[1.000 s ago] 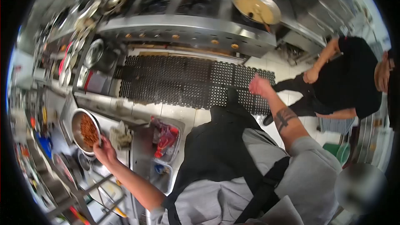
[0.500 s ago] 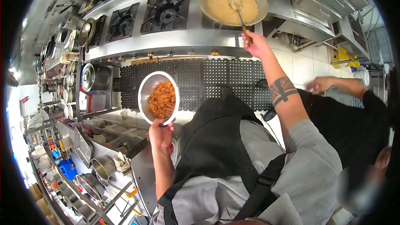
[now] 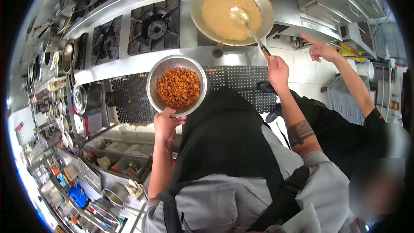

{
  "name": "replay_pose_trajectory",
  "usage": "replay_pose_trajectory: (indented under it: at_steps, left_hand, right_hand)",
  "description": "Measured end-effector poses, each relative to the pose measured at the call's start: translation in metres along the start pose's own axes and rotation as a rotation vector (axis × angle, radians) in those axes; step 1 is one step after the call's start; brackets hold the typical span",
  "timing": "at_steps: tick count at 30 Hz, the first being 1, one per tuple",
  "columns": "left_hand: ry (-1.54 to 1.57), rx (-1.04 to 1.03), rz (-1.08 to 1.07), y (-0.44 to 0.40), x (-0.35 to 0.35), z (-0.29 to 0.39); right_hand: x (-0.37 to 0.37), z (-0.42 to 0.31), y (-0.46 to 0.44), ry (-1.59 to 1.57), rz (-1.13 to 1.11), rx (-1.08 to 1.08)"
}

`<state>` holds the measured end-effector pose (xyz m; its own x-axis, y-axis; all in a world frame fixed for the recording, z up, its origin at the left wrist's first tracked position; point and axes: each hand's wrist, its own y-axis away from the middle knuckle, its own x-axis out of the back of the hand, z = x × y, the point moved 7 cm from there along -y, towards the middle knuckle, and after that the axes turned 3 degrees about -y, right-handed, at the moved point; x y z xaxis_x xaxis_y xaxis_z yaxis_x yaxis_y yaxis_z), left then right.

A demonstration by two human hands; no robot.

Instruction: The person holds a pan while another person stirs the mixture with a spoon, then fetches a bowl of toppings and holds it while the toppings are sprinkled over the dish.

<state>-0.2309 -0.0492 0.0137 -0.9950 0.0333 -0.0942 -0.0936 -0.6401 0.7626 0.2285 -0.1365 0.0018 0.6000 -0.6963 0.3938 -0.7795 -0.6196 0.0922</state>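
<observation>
My left hand (image 3: pixel 167 126) grips the near rim of a round metal bowl (image 3: pixel 152 87), thumb over the edge. Reddish-brown crumbled food (image 3: pixel 178 87) lies inside it. My right hand (image 3: pixel 278 72) is closed around the dark and wooden handle of a metal ladle (image 3: pixel 256 39). The ladle's head sits in a pale tan mixture (image 3: pixel 222 13) within a large round pan (image 3: pixel 196 6) on the stove. The bowl is below and to the left of the pan, over the floor mat and apart from the pan.
Bare burners (image 3: pixel 155 28) line the stove (image 3: pixel 125 62) left of the pan. A co-worker's hand (image 3: pixel 321 51) points with one finger, right of my right hand. A black perforated mat (image 3: pixel 133 97) covers the floor. Food bins (image 3: pixel 125 149) and a pot (image 3: pixel 115 194) are at lower left.
Since the first frame, my left hand has brought the bowl from the left counter toward the stove. My right hand has taken hold of the ladle. The co-worker's arm has risen toward the stove.
</observation>
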Motion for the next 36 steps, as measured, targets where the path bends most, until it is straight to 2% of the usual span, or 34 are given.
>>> replay_pose_trajectory:
  at_steps: [1, 2, 3, 5, 9, 10, 11, 13, 14, 15, 17, 18, 19, 21, 28, 31, 33, 35, 36]
  left_hand:
    - [-0.011, 0.007, -0.037, -0.014, 0.000, 0.010]
    - [-0.039, 0.016, -0.049, -0.026, -0.003, 0.023]
    - [-0.033, 0.013, -0.071, -0.039, -0.007, 0.035]
    - [-0.067, 0.013, -0.109, -0.068, -0.009, 0.055]
    - [-0.198, -0.056, -0.186, -0.102, -0.022, 0.104]
    - [-0.206, -0.055, -0.194, -0.107, -0.024, 0.109]
    - [-0.239, -0.060, -0.195, -0.112, -0.025, 0.116]
    - [-0.275, -0.077, -0.200, -0.120, -0.033, 0.131]
    - [-0.273, -0.078, -0.212, -0.120, -0.039, 0.136]
    - [-0.276, -0.073, -0.220, -0.119, -0.041, 0.141]
    - [-0.282, -0.075, -0.216, -0.121, -0.051, 0.143]
    - [-0.277, -0.065, -0.212, -0.122, -0.053, 0.142]
    - [-0.290, -0.057, -0.214, -0.122, -0.055, 0.142]
    - [-0.283, -0.054, -0.258, -0.121, -0.064, 0.143]
    - [-0.318, -0.023, -0.273, -0.116, -0.085, 0.137]
    - [-0.302, -0.036, -0.270, -0.117, -0.095, 0.136]
    - [-0.295, -0.057, -0.291, -0.118, -0.104, 0.136]
    - [-0.278, -0.075, -0.287, -0.114, -0.113, 0.141]
    - [-0.292, -0.113, -0.299, -0.113, -0.116, 0.144]
  right_hand:
    - [-0.010, 0.013, 0.012, -0.383, -0.098, -0.390]
    - [-0.015, 0.016, 0.019, -0.645, -0.114, -0.507]
    - [-0.011, 0.018, 0.021, -0.637, -0.094, -0.507]
    - [-0.028, 0.022, 0.030, -1.185, -0.217, -0.809]
    - [-0.034, -0.007, 0.028, -1.414, -0.279, -0.698]
    - [-0.031, -0.010, 0.025, -1.273, -0.189, -0.655]
    - [-0.037, -0.016, 0.022, -1.280, -0.184, -0.648]
    - [-0.014, -0.021, 0.001, -0.402, 0.112, -0.391]
    - [-0.008, -0.008, -0.014, -0.063, 0.063, -0.277]
    - [-0.013, 0.005, -0.020, -0.067, 0.063, -0.287]
    - [-0.021, -0.018, -0.031, 0.554, 0.171, 0.183]
    - [-0.025, -0.006, -0.033, 0.526, 0.136, 0.067]
    - [-0.030, 0.001, -0.032, 0.525, 0.138, 0.052]
    - [-0.036, 0.007, -0.026, 0.551, 0.203, 0.157]
    - [-0.039, 0.018, -0.028, 0.453, 0.260, 0.071]
    - [-0.038, 0.014, -0.040, 0.535, 0.202, 0.018]
    - [-0.032, 0.009, -0.050, 0.585, 0.090, -0.138]
    - [-0.024, -0.008, -0.051, 0.826, 0.283, 0.304]
    - [-0.026, -0.032, -0.049, 0.804, 0.256, 0.381]
